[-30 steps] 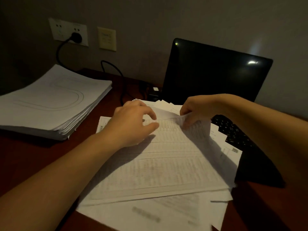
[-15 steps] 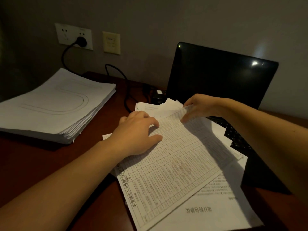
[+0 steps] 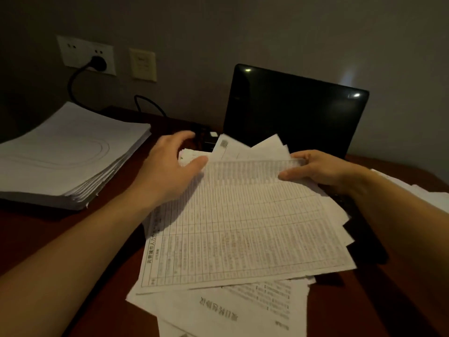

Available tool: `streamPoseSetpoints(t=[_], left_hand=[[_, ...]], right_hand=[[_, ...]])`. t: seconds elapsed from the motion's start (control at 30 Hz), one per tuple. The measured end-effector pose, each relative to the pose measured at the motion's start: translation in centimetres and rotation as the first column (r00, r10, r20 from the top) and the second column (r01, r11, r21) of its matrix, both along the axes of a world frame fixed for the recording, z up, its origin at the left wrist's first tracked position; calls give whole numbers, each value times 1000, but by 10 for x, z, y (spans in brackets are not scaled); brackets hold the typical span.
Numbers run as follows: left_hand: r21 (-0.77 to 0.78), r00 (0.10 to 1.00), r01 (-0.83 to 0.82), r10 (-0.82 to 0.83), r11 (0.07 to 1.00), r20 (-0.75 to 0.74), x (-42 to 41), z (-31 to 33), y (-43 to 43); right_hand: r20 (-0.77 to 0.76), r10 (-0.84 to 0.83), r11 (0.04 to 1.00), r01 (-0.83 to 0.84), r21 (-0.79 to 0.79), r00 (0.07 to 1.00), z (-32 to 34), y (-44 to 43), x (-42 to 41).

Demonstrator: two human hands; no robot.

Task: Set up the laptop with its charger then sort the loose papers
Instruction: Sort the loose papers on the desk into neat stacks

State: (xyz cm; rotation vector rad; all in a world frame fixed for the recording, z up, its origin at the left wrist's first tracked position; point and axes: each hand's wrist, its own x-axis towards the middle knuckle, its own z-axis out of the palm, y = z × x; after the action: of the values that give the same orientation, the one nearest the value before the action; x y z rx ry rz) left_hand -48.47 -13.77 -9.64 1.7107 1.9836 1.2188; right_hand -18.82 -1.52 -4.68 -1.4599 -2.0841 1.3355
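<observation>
Head view | loose papers (image 3: 243, 227) lie fanned on the desk (image 3: 48, 239), overlapping the base of the open laptop (image 3: 291, 113) | right hand (image 3: 320, 170) pinches the top sheets' far edge, thumb on top | left hand (image 3: 167, 169) slack, fingers spread at the far-left corner, gripping nothing | sheets look light, floppy and slippery: best held by both side edges.

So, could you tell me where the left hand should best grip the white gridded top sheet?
Probably the gridded sheet by its far left corner, from the left: the right hand pinches the far right corner, and the left hand is open by that free edge.
</observation>
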Motion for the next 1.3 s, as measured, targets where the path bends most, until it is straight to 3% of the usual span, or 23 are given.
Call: streamPoseSetpoints(t=[0.13, 0.2, 0.3, 0.33, 0.4, 0.47, 0.53, 0.6, 0.7, 0.77, 0.87, 1.03, 1.1, 1.17, 1.23, 1.3], left_hand=[[-5, 946, -61, 60, 998, 320, -4, 5, 3], [-48, 826, -22, 45, 999, 561, -12, 6, 4], [-139, 569, 276, -44, 951, 821, -16, 11, 1], [-168, 550, 352, -59, 921, 833, -15, 13, -3], [-193, 609, 418, -117, 887, 784, -13, 11, -6], [-183, 688, 366, -134, 912, 713, -10, 10, -8], [-133, 711, 263, -98, 956, 697, -8, 9, -6], [-68, 671, 178, -71, 982, 738, -5, 8, -6], [16, 547, 79, -57, 997, 835, 1, 8, -4], [74, 470, 69, -98, 995, 877, 11, 8, -5], [123, 404, 166, -181, 978, 897, 28, 6, -9], [257, 340, 196, -312, 946, 887, 15, 11, -4], [288, 417, 88, -298, 954, 859, 7, 19, -2], [271, 645, -31, -188, 962, 741, 3, 29, 0], [257, 902, -114, -8, 960, 432, -2, 45, 9], [190, 989, -49, 21, 981, 149, -5, 65, 15]], right_hand=[[-178, -91, 994, 101, 48, 980, -4, -10, 16], [-299, -154, 984, 173, 37, 942, -2, -15, 20], [-461, -265, 950, 310, 22, 847, 4, -26, 20], [-515, -289, 940, 341, 6, 807, 4, -29, 19], [-609, -317, 926, 376, -34, 727, 4, -33, 17], [-640, -337, 920, 386, -68, 691, 3, -38, 17], [-664, -352, 929, 333, -161, 660, 0, -41, 21], [-759, -320, 947, 201, -249, 568, -9, -47, 26], [-887, -199, 977, 18, -211, 416, -29, -55, 18], [-878, -194, 978, 12, -210, 437, -37, -62, 0], [-819, -243, 960, 249, -127, 519, -36, -68, -23], [-800, -324, 905, 413, -105, 505, -35, -64, -15], [-772, -357, 889, 445, -108, 526, -37, -62, -9], [-738, -354, 893, 442, -85, 574, -37, -61, -6], [-733, -323, 906, 418, -58, 598, -35, -63, -4], [-752, -271, 926, 376, -34, 601, -33, -66, -3]])
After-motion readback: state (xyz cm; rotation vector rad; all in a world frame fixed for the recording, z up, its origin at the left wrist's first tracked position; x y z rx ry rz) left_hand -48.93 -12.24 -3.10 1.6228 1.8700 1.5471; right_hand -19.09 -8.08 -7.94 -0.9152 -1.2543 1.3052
